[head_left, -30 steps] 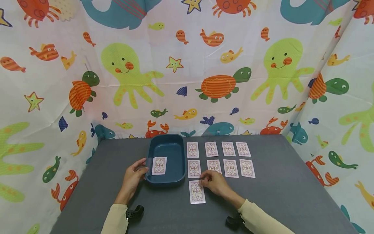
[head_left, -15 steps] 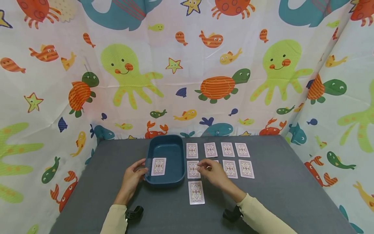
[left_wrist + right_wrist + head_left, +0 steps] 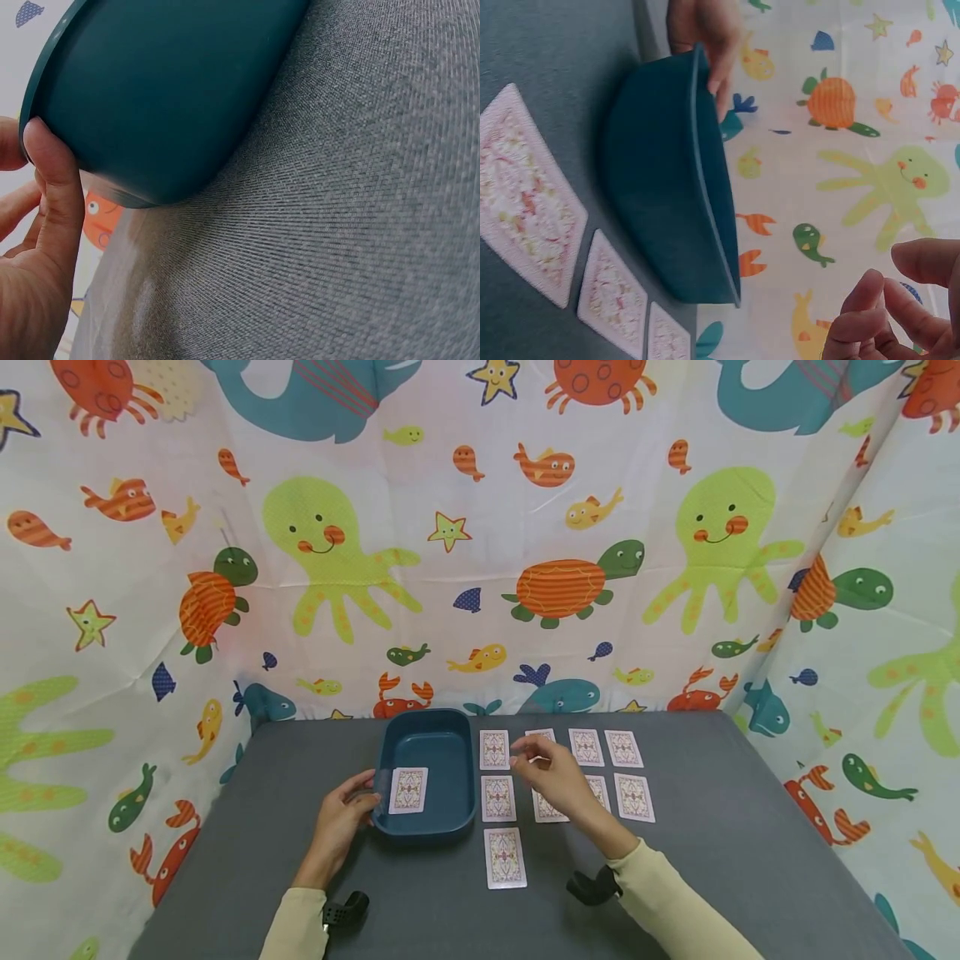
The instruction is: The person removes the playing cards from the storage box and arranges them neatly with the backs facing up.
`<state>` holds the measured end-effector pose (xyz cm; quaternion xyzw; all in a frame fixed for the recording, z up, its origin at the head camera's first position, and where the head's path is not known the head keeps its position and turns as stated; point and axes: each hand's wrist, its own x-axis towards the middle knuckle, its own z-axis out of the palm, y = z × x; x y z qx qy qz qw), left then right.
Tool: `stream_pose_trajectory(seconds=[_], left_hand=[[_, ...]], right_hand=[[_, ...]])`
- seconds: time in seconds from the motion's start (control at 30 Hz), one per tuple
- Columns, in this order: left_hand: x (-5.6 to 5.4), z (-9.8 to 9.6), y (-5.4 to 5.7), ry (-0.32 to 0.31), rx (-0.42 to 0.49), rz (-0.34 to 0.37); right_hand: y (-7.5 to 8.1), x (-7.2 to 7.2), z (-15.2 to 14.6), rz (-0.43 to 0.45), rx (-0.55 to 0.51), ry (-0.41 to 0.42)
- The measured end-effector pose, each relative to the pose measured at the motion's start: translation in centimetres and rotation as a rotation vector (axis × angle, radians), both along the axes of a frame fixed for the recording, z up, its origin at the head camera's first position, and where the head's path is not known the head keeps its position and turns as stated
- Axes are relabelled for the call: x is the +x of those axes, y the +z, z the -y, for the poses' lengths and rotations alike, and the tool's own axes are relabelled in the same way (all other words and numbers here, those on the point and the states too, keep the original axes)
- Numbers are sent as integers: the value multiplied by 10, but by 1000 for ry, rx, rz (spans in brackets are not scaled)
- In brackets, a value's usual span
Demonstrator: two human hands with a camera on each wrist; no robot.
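Note:
My left hand [image 3: 341,827] grips the left rim of a dark blue plastic bin [image 3: 450,760], thumb on the outer wall in the left wrist view. Inside the bin a face-down playing card [image 3: 408,791] lies toward the left. To the right of the bin, several playing cards lie face down in rows on the table. Over them hovers my right hand [image 3: 557,777], fingers bent and thumb apart, with nothing between them in the right wrist view. It partly covers a back-row card [image 3: 546,733] and a middle-row card [image 3: 549,810]. The nearest card [image 3: 506,858] lies alone in front.
The dark grey table [image 3: 427,902] ends at the back against a white curtain [image 3: 465,585] printed with sea animals. The curtain also runs along both sides. A dark strap device sits at the left wrist [image 3: 347,907] and another strap device [image 3: 594,887] at the right.
My right hand has moved away from me, from beside the nearest card, past the middle row, to the back row. My left hand has stayed on the bin's rim.

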<state>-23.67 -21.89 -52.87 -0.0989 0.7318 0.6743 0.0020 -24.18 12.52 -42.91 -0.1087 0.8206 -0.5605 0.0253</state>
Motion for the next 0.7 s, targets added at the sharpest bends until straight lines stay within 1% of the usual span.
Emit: stream_pose_trajectory(seconds=[0.13,0.4,0.63,0.7], left_hand=[[1,-1,1,-3,6,2],[3,-4,6,-10,7,2],[3,-5,6,2,-4,14],[2,-4,5,9,-7,16]], right_hand=[[1,-3,4,-13,-34,-2],[5,-7,21,-74,-71,59],[5,-13,44,-35,-92,90],[3,-16,51,-44,-89,110]])
